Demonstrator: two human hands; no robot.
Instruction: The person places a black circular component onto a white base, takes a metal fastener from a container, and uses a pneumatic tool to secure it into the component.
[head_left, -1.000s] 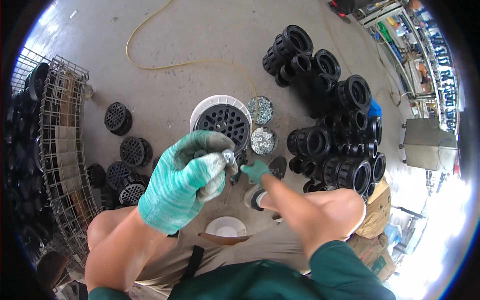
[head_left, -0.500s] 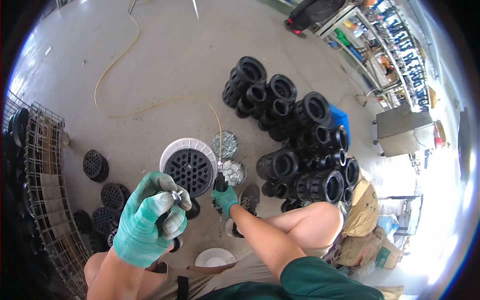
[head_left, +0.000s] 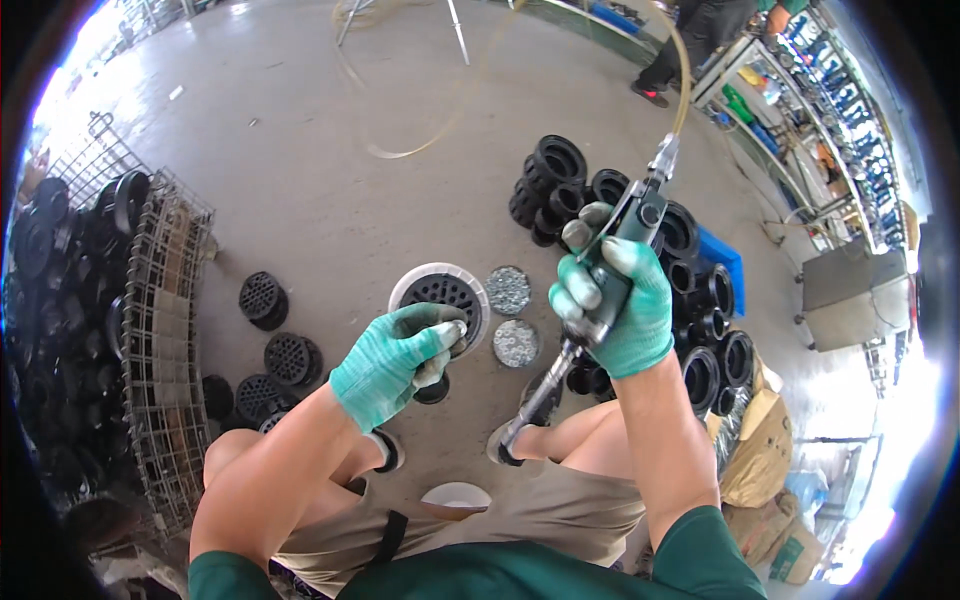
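My left hand, in a green glove with grey fingertips, pinches a small shiny metal piece, mostly hidden by the fingers. Just beyond it a round black perforated disc lies on a white bucket. My right hand, gloved alike, grips a black and silver air tool, raised to the right. Its long metal shaft slants down toward my right knee. A yellowish hose runs from its upper end. Two round containers of small metal parts stand right of the bucket.
Several black perforated discs lie on the floor at left, beside a wire cage of black parts. Black ribbed fittings are stacked at right. A white dish sits between my feet. Another person stands by a shelf far right.
My right hand has lifted the air tool from beside the bucket up and to the right, swinging the hose along. My left hand has lowered toward the bucket, still pinching the metal piece. The view has shifted.
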